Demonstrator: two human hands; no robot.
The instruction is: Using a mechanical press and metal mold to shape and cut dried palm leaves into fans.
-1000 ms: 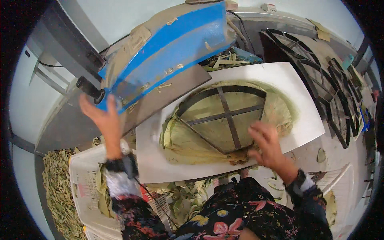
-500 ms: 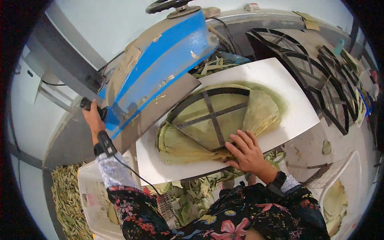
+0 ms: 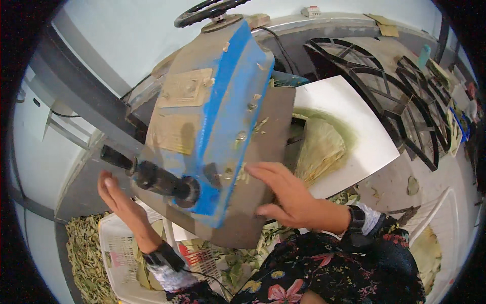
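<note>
A blue swing-arm press head (image 3: pixel 230 116) with a flat brown plate (image 3: pixel 243 223) underneath stands over the left part of a white board (image 3: pixel 372 137). It hides much of a black cutting die (image 3: pixel 296 129) and a pile of flat green leaves (image 3: pixel 321 147); only their right portion shows. My left hand (image 3: pixel 121 207) is raised with its fingers stretched, just below the black handle (image 3: pixel 159 180) and apart from it. At the plate's right side, my right hand (image 3: pixel 288 195) has its fingers extended and thumb spread; whether it touches the plate I cannot tell. Neither hand holds anything.
Several black metal dies (image 3: pixel 390 91) lie at the right behind the board. A white basket (image 3: pixel 111 253) stands at lower left beside heaped leaf scraps (image 3: pixel 83 253), another basket (image 3: pixel 448 218) at lower right. A black handwheel (image 3: pixel 207 12) tops the press.
The press head has swung right and toward me, covering most of the die and leaves. My left hand has let go of the handle and come nearer; my right hand has left the die's edge.
</note>
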